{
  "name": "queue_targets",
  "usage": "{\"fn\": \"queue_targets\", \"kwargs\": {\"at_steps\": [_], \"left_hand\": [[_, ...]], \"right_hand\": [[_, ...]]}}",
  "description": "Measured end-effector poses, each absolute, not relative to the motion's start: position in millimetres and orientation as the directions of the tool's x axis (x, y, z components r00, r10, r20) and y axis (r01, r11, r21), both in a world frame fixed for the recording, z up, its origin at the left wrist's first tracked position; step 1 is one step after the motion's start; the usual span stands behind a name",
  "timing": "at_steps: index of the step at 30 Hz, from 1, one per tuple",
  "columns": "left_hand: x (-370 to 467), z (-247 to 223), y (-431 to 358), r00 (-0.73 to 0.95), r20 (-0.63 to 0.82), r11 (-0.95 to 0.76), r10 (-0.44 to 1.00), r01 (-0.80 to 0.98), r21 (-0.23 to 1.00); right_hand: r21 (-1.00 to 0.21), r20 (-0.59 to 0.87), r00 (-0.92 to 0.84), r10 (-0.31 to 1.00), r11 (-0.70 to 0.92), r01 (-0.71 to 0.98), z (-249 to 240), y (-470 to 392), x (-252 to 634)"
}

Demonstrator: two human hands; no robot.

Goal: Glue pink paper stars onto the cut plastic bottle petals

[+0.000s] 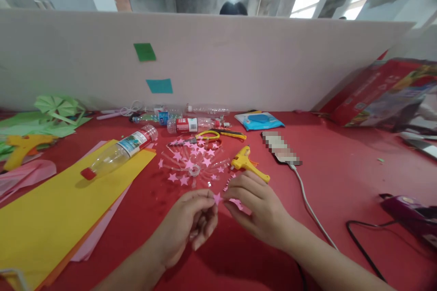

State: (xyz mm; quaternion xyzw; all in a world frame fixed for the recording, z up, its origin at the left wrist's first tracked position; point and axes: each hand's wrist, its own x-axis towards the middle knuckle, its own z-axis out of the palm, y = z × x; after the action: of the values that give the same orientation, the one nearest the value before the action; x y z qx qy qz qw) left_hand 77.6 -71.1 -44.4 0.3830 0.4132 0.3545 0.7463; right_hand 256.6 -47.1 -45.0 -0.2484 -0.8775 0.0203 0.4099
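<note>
A small pink paper star (217,198) is pinched between the thumb and forefinger of my left hand (193,218). From the other side, my right hand (259,207) closes its thumb and fingertips at the star's right point. More pink stars (236,203) lie under my right fingers, partly hidden. Just beyond the hands, a clear plastic bottle piece cut into spreading strips (194,170) carries many pink stars. Right of it lies a yellow glue gun (244,160), its handle end behind my right hand.
Yellow paper sheets (68,204) lie at left under a plastic bottle (123,151). Behind are scissors (210,135), more bottles (187,124) and a wipes pack (259,121). A phone (280,148) with a white cable (309,202) and a purple tool (409,216) lie at right.
</note>
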Motion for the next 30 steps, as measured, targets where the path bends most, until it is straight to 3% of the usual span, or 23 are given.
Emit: {"fn": "queue_targets", "kwargs": {"at_steps": [9, 11, 13, 14, 16, 18, 20, 24, 30], "left_hand": [[78.8, -36.6, -73.4, 0.393, -0.398, 0.452, 0.829, -0.052, 0.890], [74.4, -30.5, -73.8, 0.325, -0.332, 0.321, 0.885, 0.090, 0.943], [66.8, -23.5, -74.1, 0.189, -0.070, 0.002, 0.979, 0.337, 0.941], [62.4, -20.4, -74.1, 0.154, 0.125, -0.186, 0.980, 0.497, 0.847], [54.4, -16.2, -73.7, 0.201, 0.441, -0.424, 0.875, 0.759, 0.495], [49.7, -15.6, -73.1, 0.303, 0.559, -0.467, 0.772, 0.866, 0.176], [48.7, -18.0, -72.6, 0.362, 0.570, -0.445, 0.737, 0.895, 0.007], [51.0, -24.3, -71.2, 0.373, 0.532, -0.402, 0.760, 0.913, -0.066], [51.7, -27.9, -65.4, 0.332, 0.518, -0.432, 0.788, 0.898, 0.080]], "right_hand": [[-0.155, 0.703, -0.585, 0.405, 0.890, 0.428, -48.0, -52.2, 257.1], [-0.179, 0.718, -0.562, 0.410, 0.889, 0.421, -45.7, -53.2, 257.0], [-0.243, 0.738, -0.503, 0.450, 0.872, 0.424, -42.6, -53.6, 255.9], [-0.279, 0.742, -0.473, 0.475, 0.861, 0.426, -40.8, -53.5, 255.0], [-0.318, 0.735, -0.449, 0.508, 0.843, 0.434, -36.6, -53.2, 252.8], [-0.300, 0.717, -0.480, 0.506, 0.845, 0.442, -31.8, -53.8, 250.1], [-0.256, 0.688, -0.536, 0.490, 0.855, 0.452, -26.9, -55.1, 246.8], [-0.248, 0.638, -0.588, 0.498, 0.855, 0.455, -22.9, -55.3, 238.8], [-0.370, 0.625, -0.532, 0.572, 0.817, 0.443, -38.8, -44.1, 228.2]]}}
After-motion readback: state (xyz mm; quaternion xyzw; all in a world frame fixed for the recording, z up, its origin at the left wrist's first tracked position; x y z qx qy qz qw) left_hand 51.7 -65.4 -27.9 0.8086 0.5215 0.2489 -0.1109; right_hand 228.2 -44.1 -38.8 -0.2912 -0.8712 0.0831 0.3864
